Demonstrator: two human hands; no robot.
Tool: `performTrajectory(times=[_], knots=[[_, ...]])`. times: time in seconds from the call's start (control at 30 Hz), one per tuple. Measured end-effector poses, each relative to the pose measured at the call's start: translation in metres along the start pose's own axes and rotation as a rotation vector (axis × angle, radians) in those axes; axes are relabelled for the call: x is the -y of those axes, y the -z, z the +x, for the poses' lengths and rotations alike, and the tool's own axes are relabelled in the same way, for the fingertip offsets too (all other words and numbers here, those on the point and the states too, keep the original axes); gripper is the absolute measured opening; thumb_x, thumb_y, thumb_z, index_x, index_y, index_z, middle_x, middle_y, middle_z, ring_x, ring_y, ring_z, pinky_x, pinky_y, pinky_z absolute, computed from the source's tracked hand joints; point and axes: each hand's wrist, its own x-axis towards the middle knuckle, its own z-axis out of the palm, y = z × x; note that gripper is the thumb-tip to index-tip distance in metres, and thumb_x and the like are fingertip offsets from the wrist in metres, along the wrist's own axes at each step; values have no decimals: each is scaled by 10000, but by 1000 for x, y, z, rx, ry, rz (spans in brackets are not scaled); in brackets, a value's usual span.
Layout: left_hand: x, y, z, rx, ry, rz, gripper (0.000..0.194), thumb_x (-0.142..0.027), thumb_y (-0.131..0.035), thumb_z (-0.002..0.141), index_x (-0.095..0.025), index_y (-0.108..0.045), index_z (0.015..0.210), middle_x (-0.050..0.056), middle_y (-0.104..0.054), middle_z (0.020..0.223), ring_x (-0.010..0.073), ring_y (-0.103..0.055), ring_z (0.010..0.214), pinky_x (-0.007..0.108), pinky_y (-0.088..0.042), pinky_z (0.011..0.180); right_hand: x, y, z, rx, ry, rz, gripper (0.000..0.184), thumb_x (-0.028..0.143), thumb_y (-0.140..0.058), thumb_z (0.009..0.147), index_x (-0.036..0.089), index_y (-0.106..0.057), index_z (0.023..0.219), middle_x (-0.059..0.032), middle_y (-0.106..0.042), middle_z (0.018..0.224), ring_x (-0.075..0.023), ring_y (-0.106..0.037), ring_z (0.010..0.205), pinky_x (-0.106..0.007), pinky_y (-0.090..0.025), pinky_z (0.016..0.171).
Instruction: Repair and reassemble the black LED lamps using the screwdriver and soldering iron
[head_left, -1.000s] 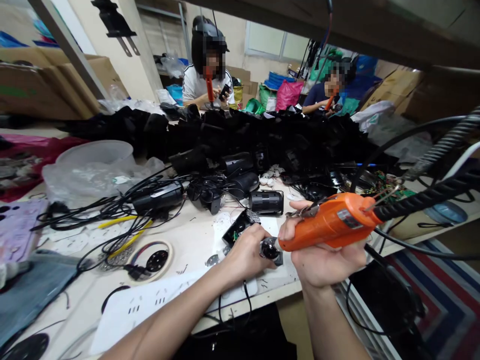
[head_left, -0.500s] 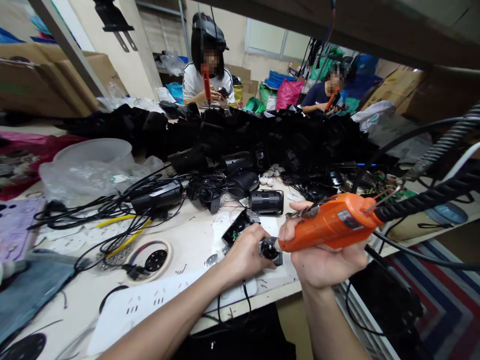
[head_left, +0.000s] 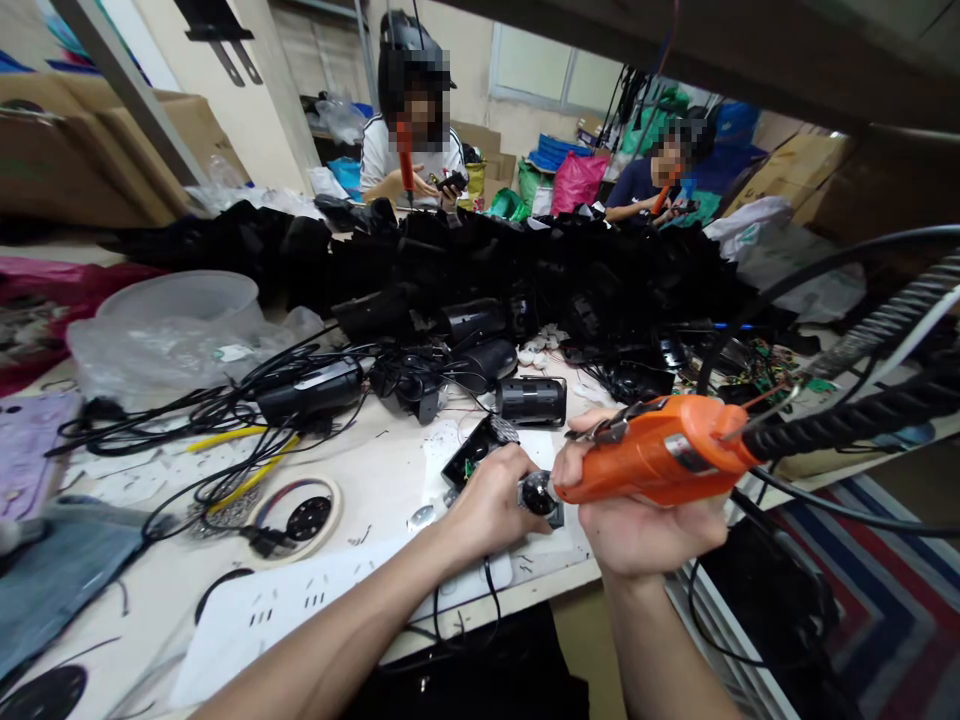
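Observation:
My right hand (head_left: 645, 520) is wrapped round an orange electric screwdriver (head_left: 652, 452), which lies almost level with its tip pointing left. The tip end meets a small black part with a shiny dark dome (head_left: 537, 492). My left hand (head_left: 495, 500) is closed on that domed part and steadies it low over the front of the bench; its fingers partly cover it. Just behind my left hand lies an open black housing (head_left: 476, 455) with a bit of green circuit board inside. A black cable (head_left: 495, 590) hangs below my left hand at the bench edge.
Tangled black cables (head_left: 217, 420) and a roll of tape (head_left: 330, 505) lie to the left. Black camera-like housings (head_left: 531, 400) stand behind, before a large dark heap (head_left: 450, 250). A screwdriver cord (head_left: 862, 415) runs right. Two people (head_left: 412, 150) work across the bench.
The view has shifted slightly. Both hands keep their hold, with the screwdriver still against the domed part. Across the bench, one person's hands and dark part have moved a little.

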Motion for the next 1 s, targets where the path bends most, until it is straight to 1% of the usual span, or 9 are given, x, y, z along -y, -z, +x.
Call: performTrajectory(times=[0.13,0.2,0.27,0.33,0.5,0.7,0.8,0.9,1.0], knots=[[-1,1,0,8,5,11,379,-228,-893,526,-174,-611,775,19,-585,860,214,-576,813,298,-442,691,1,-4,1,11,-69,-27,413,682,-551,736,303,-678,840,-48,-682,778,-200,-576,467,-347,-438,391],[-2,1,0,7,-8,0,385,-224,-894,526,-178,-614,787,18,-593,874,217,-582,833,299,-448,708,2,-5,2,12,-64,-38,421,698,-547,732,308,-665,837,-43,-681,758,-202,-566,454,-348,-433,381],[-1,1,0,7,-21,-5,387,-218,-893,525,-180,-615,792,16,-594,878,221,-584,852,302,-453,726,3,-6,2,26,-42,-32,404,678,-532,759,309,-664,856,-40,-684,759,-199,-564,454,-344,-435,382],[1,0,0,9,-22,-3,382,-220,-888,531,-184,-617,797,12,-591,874,220,-584,851,309,-458,735,3,-5,2,45,-26,-20,387,648,-530,781,299,-674,861,-42,-687,771,-197,-572,462,-342,-444,394],[3,0,-2,13,-58,19,392,-234,-869,570,-188,-628,877,41,-607,944,236,-567,914,342,-468,804,3,-5,2,30,-38,-3,389,637,-560,753,282,-696,834,-49,-684,773,-200,-579,474,-343,-452,396],[-1,5,-8,21,-66,-6,400,-338,-858,632,-192,-642,935,55,-621,959,246,-567,928,362,-461,833,2,-7,2,6,-38,41,394,625,-554,777,265,-714,807,-47,-706,776,-192,-590,470,-334,-459,415],[-3,7,-11,13,-90,-33,398,-313,-847,655,-196,-645,979,59,-627,982,244,-575,939,359,-457,846,2,-6,2,18,-29,27,393,613,-569,772,248,-708,817,-51,-704,791,-187,-598,477,-340,-478,431],[-4,6,-11,6,-101,-60,378,-299,-843,656,-207,-650,968,51,-626,977,236,-583,938,351,-460,852,1,-5,2,19,-31,13,441,632,-553,763,219,-700,808,-65,-694,788,-182,-593,473,-336,-474,418],[-4,5,-11,-4,-90,-64,350,-310,-844,654,-213,-662,937,48,-631,971,237,-586,944,351,-466,856,2,-4,2,19,-33,12,479,652,-522,782,210,-694,843,-75,-697,765,-183,-576,450,-340,-465,408]])
